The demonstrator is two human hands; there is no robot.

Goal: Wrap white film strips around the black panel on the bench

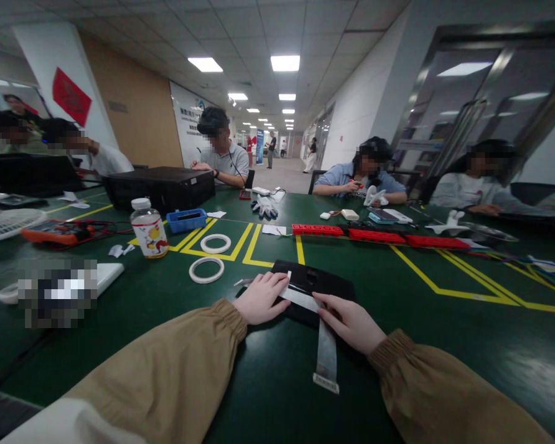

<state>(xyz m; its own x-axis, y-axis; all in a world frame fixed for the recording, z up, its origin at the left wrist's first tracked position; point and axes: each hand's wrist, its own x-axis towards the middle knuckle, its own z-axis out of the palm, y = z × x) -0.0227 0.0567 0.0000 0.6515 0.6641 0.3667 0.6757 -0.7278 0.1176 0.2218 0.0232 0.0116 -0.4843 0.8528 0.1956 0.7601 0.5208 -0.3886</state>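
Note:
A black panel (340,285) with a small rectangular recess lies on the green table in front of me. A flat grey ribbon cable (327,351) runs across the panel and bends down toward me, its connector end resting on the table. My left hand (263,299) lies with fingers stretched over the panel's left part and touches the cable. A narrow white strip (289,275) sticks up by its fingertips. At the cable's bend, my right hand (351,322) pinches the cable between thumb and index finger. The part of the cable under the left fingers is hidden.
Two white tape rolls (206,270) lie beyond my left hand, near a labelled bottle (148,229) and a blue tray (186,220). Red strips (374,237) cross the table farther back. An orange multimeter (62,232) is on the left. Several people sit around the table.

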